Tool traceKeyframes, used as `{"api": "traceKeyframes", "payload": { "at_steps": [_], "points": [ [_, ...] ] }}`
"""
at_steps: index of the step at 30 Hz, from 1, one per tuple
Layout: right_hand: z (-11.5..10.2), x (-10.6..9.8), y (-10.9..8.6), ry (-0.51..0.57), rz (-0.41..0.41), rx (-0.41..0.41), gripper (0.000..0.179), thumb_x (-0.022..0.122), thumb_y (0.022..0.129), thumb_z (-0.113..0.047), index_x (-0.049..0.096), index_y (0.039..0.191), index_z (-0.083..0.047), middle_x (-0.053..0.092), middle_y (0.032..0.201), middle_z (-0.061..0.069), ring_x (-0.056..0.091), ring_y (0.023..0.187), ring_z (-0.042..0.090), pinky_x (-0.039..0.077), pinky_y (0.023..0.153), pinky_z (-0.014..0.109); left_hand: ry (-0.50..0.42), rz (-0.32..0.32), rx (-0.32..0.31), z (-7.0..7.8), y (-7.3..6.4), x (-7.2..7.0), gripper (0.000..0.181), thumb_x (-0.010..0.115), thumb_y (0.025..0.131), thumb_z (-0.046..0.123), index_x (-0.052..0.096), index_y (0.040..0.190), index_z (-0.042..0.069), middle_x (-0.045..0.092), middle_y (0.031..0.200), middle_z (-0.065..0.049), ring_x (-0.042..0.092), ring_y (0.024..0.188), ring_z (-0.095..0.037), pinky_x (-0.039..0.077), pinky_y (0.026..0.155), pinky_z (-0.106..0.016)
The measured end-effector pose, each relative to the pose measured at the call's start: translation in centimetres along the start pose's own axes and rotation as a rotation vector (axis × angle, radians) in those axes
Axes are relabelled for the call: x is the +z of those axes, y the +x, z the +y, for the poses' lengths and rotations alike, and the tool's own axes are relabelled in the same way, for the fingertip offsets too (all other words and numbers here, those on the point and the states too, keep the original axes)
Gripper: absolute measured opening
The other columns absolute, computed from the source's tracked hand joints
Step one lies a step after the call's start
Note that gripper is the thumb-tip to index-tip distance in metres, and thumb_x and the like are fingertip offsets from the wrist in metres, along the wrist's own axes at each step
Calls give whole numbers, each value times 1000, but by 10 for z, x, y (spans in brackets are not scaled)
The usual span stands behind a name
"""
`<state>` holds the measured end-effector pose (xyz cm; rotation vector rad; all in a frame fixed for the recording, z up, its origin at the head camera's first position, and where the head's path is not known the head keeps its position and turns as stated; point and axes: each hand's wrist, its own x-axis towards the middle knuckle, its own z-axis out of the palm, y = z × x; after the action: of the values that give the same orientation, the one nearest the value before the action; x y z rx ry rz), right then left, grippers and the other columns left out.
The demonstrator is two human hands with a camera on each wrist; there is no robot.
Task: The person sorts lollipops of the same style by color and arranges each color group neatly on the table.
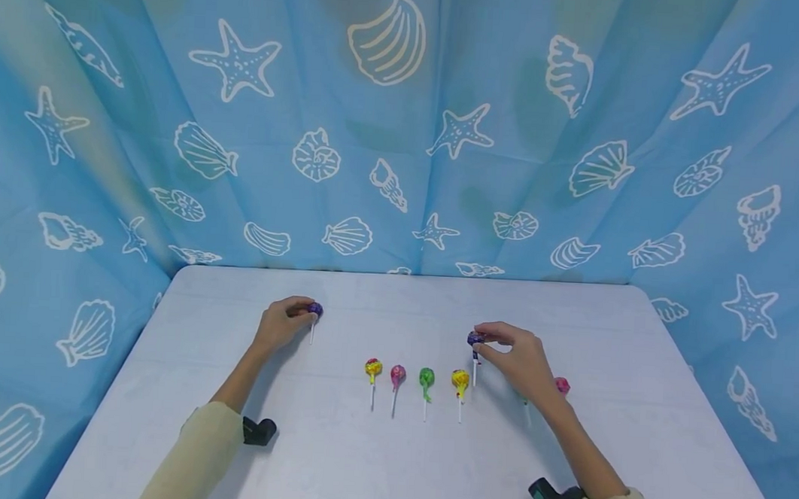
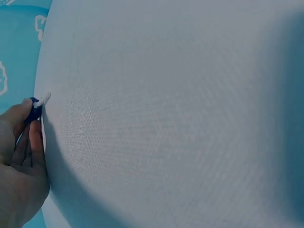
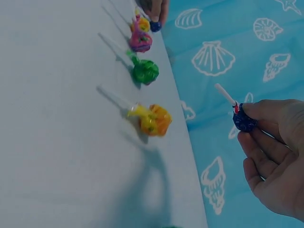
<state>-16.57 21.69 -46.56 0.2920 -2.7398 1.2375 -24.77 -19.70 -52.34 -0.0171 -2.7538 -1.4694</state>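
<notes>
My left hand [image 1: 283, 324] pinches a dark purple lollipop [image 1: 315, 310] by its wrapped head, the white stick pointing down, at the left of the table. In the left wrist view the same lollipop [image 2: 34, 110] sits between thumb and fingertips. On the right, my right hand [image 1: 517, 355] pinches another dark purple lollipop [image 1: 475, 339] by the head. The right wrist view shows this lollipop [image 3: 243, 118] with its stick outward. Just left of that hand lies a yellow lollipop [image 1: 460, 381]; a green lollipop [image 1: 523, 399] and a pink lollipop [image 1: 563, 385] are partly hidden by my right hand and arm.
Farther left in the row lie a green lollipop [image 1: 427, 377], a pink lollipop [image 1: 397, 375] and a yellow-red lollipop [image 1: 373, 366], sticks toward me. They rest on a white-covered table [image 1: 361, 466]. A blue shell-print curtain [image 1: 393, 113] hangs behind it.
</notes>
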Motion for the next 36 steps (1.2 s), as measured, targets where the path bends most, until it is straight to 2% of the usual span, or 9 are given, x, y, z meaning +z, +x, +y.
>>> {"api": "traceKeyframes", "payload": {
  "at_steps": [6,16,26,36],
  "points": [
    [-15,14,22,48,-23,-36,30,74,90,-9,70,120,-5,71,113,10,64,109,30,51,93,51,-7,-5,-21,0,1,1,32,71,93,10,67,123,-2,70,110,-18,64,103,-32,51,92,-45],
    [-46,45,54,135,-53,-16,27,74,91,-9,71,117,-5,71,112,9,67,107,27,54,92,40,-10,-21,-32,-3,4,0,32,70,94,12,66,124,-1,68,114,-18,63,106,-32,50,93,-44],
    [-64,93,79,286,-83,50,23,74,90,-7,73,113,-5,72,108,7,69,101,22,56,86,32,-41,-38,-98,-2,6,-2,32,71,94,12,66,124,1,67,117,-17,61,108,-32,49,93,-43],
    [-74,138,100,317,-150,103,22,73,91,-7,72,112,-4,72,110,9,69,100,21,56,85,30,-83,-46,-103,-3,6,-3,33,71,93,11,66,124,1,68,115,-16,63,107,-31,49,94,-44]
  ]
}}
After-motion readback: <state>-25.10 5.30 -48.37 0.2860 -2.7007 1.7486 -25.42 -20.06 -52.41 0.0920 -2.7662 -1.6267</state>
